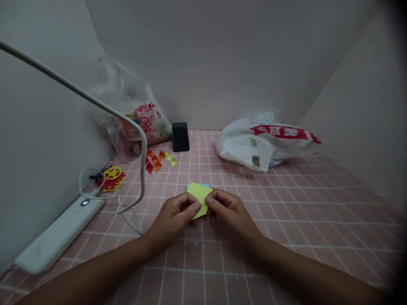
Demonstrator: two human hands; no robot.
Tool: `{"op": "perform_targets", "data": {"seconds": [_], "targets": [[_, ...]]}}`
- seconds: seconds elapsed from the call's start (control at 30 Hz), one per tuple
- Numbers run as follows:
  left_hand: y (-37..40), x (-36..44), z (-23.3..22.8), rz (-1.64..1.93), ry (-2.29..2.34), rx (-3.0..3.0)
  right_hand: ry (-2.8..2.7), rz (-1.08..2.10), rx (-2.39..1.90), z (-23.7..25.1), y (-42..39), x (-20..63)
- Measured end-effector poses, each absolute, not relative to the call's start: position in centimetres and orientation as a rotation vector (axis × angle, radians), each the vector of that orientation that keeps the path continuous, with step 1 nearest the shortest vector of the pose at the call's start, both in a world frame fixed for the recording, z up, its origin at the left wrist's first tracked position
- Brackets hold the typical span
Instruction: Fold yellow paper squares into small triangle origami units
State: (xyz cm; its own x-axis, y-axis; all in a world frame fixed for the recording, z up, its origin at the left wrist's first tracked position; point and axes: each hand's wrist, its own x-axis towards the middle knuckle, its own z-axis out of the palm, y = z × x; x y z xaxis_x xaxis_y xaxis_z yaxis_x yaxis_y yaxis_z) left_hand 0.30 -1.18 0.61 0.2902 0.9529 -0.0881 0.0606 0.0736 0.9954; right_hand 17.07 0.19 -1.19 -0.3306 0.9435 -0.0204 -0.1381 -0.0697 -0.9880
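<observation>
A yellow square of paper [199, 192] is pinched between both hands, turned so that one corner points toward me. My left hand [178, 212] grips its left side with thumb and fingers. On the right side, my right hand [226, 207] pinches it in the same way. Just behind the yellow sheet a strip of light blue paper [206, 185] shows; most of it is hidden. Beyond my left hand lie several small folded paper pieces in red, orange [157, 163] and yellow [173, 161].
A white power bank [60, 233] with a cable lies at left, near yellow and red gear-shaped pieces [112, 178]. A thick white cable [143, 165] arches across the left. Behind stand a clear plastic bag [152, 123], a black phone [180, 137] and a white plastic bag [244, 144].
</observation>
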Motion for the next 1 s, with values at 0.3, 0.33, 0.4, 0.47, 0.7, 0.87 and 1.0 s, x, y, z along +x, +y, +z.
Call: {"op": "perform_targets", "data": {"seconds": [0.3,0.33,0.4,0.47,0.7,0.87,1.0], "targets": [[-1.23,0.18,0.25,0.851,1.062,1.390,-1.388,1.416,-0.962,-1.08,0.25,16.92],[-1.20,0.17,0.17,0.836,1.059,1.373,-1.385,1.414,-0.973,-1.02,0.24,16.97],[-1.15,0.18,0.06,0.818,1.066,1.344,-1.382,1.420,-0.989,-0.92,0.27,17.08],[-1.09,0.19,0.07,0.823,1.079,1.318,-1.376,1.413,-1.003,-0.85,0.37,17.18],[-0.88,0.19,0.40,0.809,1.080,1.208,-1.279,1.561,-0.954,-0.79,0.89,17.44],[-0.95,0.15,0.29,0.798,1.102,1.195,-1.232,1.556,-0.993,-0.75,0.87,17.39],[-0.92,0.13,0.11,0.793,1.096,1.201,-1.225,1.530,-1.005,-0.85,0.96,17.43]]}}
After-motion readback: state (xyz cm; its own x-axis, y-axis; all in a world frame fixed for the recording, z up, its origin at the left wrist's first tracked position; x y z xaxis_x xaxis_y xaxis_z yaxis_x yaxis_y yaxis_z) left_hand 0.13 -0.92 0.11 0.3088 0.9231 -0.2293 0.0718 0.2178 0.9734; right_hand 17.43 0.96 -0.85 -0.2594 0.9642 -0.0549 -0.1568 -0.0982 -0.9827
